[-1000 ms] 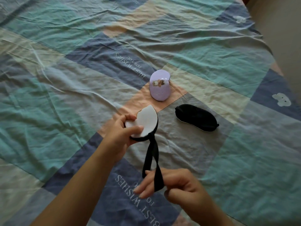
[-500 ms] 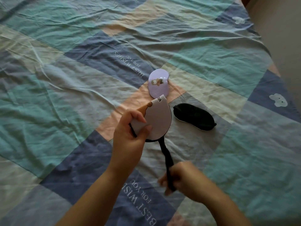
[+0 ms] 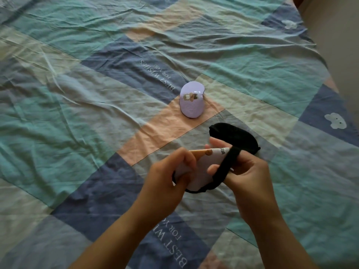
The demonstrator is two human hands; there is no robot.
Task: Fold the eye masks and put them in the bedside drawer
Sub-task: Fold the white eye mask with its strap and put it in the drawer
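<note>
Behind right hand [image 3: 250,171]: black mask [image 3: 233,136] (partly hidden).

Left hand [image 3: 171,171] pinching, right hand [image 3: 246,171] gripping, close together

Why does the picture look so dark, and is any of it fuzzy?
Head view: the light is dim and soft, with no glare and no hard shadows; the quilt shows only faint creases. The black eye mask is so dark its surface detail is lost. The left hand and right hand, holding the white eye mask, look slightly soft. The purple eye mask print is small and blurry.
</note>
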